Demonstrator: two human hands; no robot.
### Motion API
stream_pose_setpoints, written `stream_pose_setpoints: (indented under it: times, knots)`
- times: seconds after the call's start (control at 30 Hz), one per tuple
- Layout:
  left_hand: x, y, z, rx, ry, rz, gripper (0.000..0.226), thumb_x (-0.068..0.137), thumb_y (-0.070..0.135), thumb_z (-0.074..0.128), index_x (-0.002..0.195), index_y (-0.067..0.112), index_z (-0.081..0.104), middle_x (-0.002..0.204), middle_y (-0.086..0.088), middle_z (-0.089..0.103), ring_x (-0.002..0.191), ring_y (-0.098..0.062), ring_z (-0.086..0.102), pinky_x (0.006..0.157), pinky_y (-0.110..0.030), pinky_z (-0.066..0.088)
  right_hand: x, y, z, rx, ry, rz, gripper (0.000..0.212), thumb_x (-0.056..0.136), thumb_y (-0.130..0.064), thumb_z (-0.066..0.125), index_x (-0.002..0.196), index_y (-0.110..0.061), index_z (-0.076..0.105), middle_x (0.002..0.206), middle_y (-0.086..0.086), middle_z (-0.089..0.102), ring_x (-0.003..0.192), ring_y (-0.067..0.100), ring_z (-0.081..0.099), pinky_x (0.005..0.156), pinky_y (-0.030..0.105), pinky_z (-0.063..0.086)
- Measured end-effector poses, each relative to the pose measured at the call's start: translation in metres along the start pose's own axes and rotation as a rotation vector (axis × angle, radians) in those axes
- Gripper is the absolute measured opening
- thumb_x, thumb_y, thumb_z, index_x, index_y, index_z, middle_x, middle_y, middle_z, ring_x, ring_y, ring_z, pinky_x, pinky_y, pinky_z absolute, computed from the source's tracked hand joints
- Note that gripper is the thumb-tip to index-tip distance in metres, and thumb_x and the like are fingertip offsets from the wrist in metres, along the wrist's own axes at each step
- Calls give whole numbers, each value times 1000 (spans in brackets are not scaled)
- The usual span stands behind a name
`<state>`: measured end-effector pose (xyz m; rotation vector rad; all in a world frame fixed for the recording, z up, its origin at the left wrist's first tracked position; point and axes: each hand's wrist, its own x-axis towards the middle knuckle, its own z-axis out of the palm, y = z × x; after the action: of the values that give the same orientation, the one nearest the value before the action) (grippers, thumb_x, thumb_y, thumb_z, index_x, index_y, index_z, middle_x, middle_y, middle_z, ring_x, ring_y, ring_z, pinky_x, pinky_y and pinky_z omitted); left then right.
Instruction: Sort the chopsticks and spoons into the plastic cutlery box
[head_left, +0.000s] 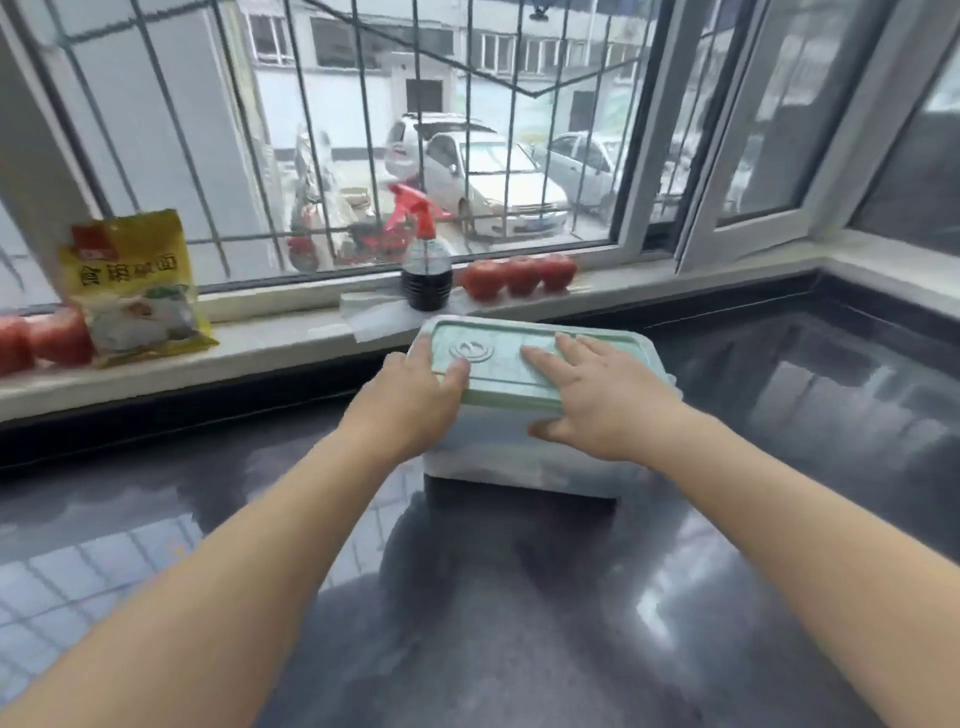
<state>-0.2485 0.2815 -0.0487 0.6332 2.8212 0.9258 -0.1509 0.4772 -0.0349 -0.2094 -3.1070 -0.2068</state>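
Resting closed, cutlery box (524, 457), green lid (519, 364)

A dark, glossy countertop (519, 597) meets a pale windowsill (270, 338). On the sill, from left to right: red tomatoes (44, 340) at the far left edge; a yellow food packet (137, 286) standing tilted beside them; a folded white cloth (371, 312); a clear spray bottle (426, 260) with a red trigger head and dark liquid in its base; and three more tomatoes (519, 274) in a row. Behind the sill, a barred window (363, 130) overlooks parked cars (493, 182) and scooters.
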Motion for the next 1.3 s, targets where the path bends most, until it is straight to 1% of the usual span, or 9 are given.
stream_pose_setpoints:
  times: [0.17, 0.27, 0.3, 0.37, 0.43, 0.53, 0.67, 1.03, 1.3]
  knots:
    - [73, 114, 68, -26, -245, 93, 82, 94, 68, 33, 164, 37, 4, 164, -13, 26, 134, -39, 48, 108, -53, 44, -4, 134, 8, 15, -78, 190, 96, 87, -72, 55, 160, -35, 5, 167, 12, 9, 152, 30, 13, 125, 43, 14]
    - [94, 194, 114, 55, -331, 146, 72, 104, 56, 36, 164, 30, 6, 172, -9, 0, 151, -37, 26, 120, -49, 29, -12, 224, 15, 46, -118, 320, 96, 88, -66, 59, 161, -34, 4, 166, 12, 9, 152, 32, 11, 125, 45, 12]
    - [104, 220, 129, 105, -335, 188, 68, 106, 51, 37, 164, 26, 12, 172, -11, -2, 154, -37, 20, 122, -48, 26, -11, 254, 20, 57, -126, 364, 96, 90, -63, 59, 161, -34, 3, 166, 13, 6, 153, 33, 8, 125, 46, 11]
    - [127, 273, 158, 210, -372, 290, 65, 104, 49, 36, 161, 20, 21, 171, -15, 4, 155, -38, 17, 123, -49, 25, -6, 312, 29, 83, -125, 458, 93, 92, -57, 59, 161, -32, 2, 166, 16, 4, 153, 36, 5, 125, 49, 8]
    - [154, 320, 187, 309, -442, 366, 70, 99, 52, 34, 161, 22, 20, 171, -13, 7, 154, -38, 20, 121, -50, 30, 4, 369, 40, 104, -101, 549, 88, 95, -49, 58, 161, -29, 4, 165, 20, 5, 153, 38, 5, 124, 53, 8]
    - [187, 384, 217, 361, -538, 352, 69, 101, 39, 45, 163, 27, 17, 172, -12, 6, 154, -39, 20, 121, -53, 30, 28, 448, 56, 118, -80, 671, 75, 101, -39, 52, 160, -24, 8, 165, 24, 6, 152, 41, 5, 123, 56, 8]
    - [230, 445, 245, 403, -586, 355, 68, 102, 32, 45, 163, 23, 17, 173, -11, 2, 156, -38, 17, 123, -49, 26, 69, 535, 71, 130, -97, 759, 72, 104, -35, 47, 161, -22, 4, 165, 25, 3, 152, 44, 3, 123, 57, 7]
    - [353, 510, 325, 433, -545, 370, 76, 100, 22, 43, 165, 25, 4, 173, -3, -1, 156, -32, 15, 120, -43, 29, 160, 673, 101, 85, -38, 918, 77, 98, -30, 56, 158, -15, 12, 162, 30, 11, 149, 47, 11, 121, 60, 12]
    - [360, 527, 300, 454, -556, 377, 75, 100, 25, 45, 165, 26, 7, 171, -4, 9, 153, -32, 23, 120, -48, 33, 167, 687, 99, 111, -75, 936, 77, 100, -30, 54, 159, -13, 8, 162, 32, 7, 150, 50, 8, 121, 62, 10]
